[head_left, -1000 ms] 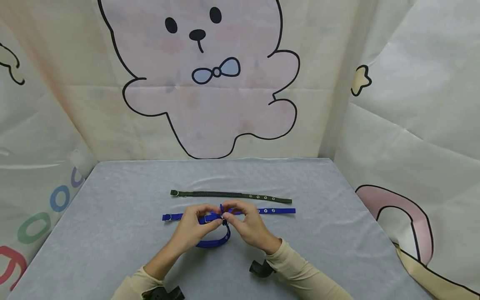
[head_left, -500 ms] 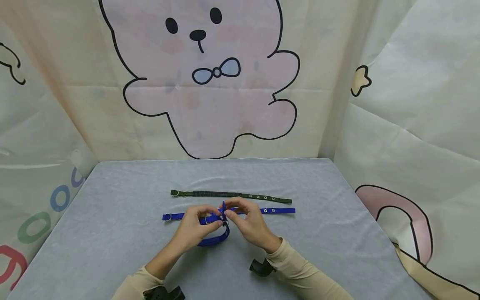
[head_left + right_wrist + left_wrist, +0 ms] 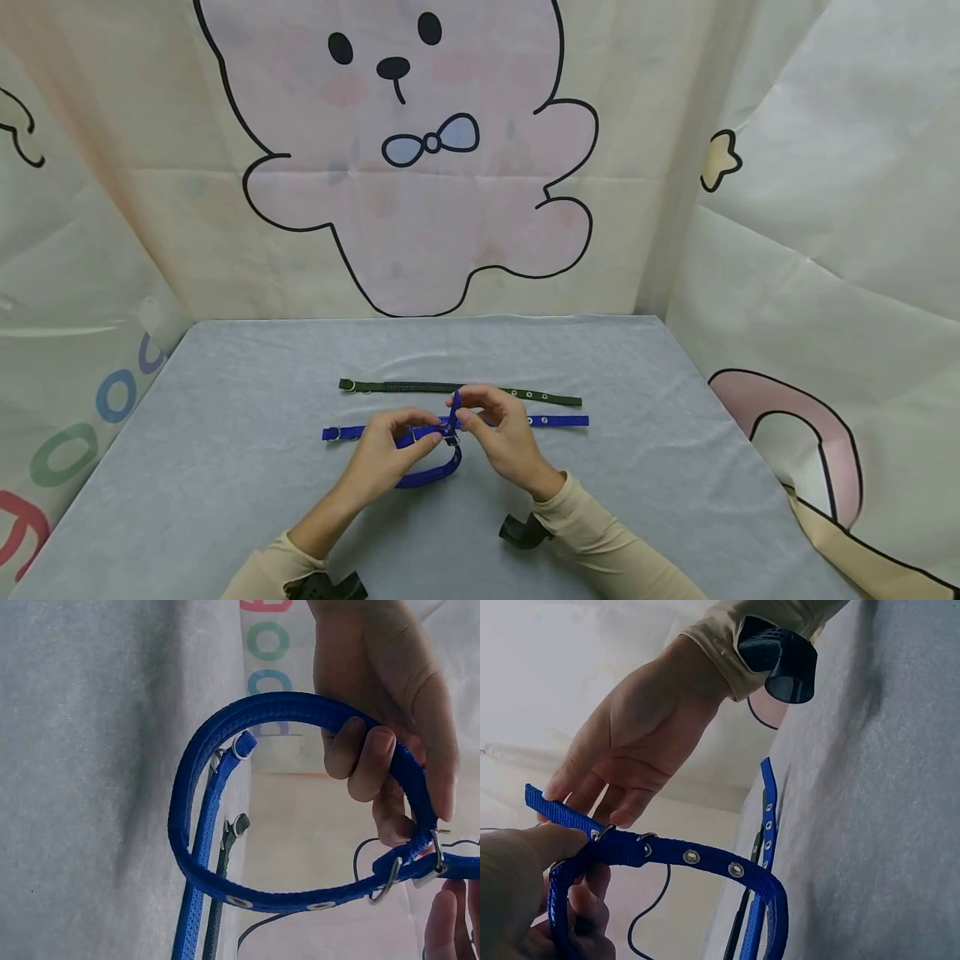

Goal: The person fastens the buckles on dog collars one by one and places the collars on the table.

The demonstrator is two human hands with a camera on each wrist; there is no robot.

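Note:
A blue pet collar (image 3: 427, 478), bent into a closed loop, hangs above the table between the hands. Eyelets, a metal buckle (image 3: 439, 851) and a D-ring (image 3: 388, 881) show on it in the right wrist view. My left hand (image 3: 386, 454) grips the padded band beside the buckle, fingers curled round it. With thumb and fingers, my right hand (image 3: 502, 437) pinches the strap's free end (image 3: 562, 814), which passes through the buckle and points upward in the head view. The right fingertips are partly cut off in the right wrist view.
Behind the hands, a second blue collar (image 3: 558, 421) lies flat on the grey cloth-covered table (image 3: 247, 500), partly hidden by them. Farther back lies a dark green collar (image 3: 435, 387). Printed curtains (image 3: 615, 292) stand behind and at both sides.
My right hand has moved up and slightly right, and more of the strap's free end sticks out above the buckle. The left hand has stayed almost still.

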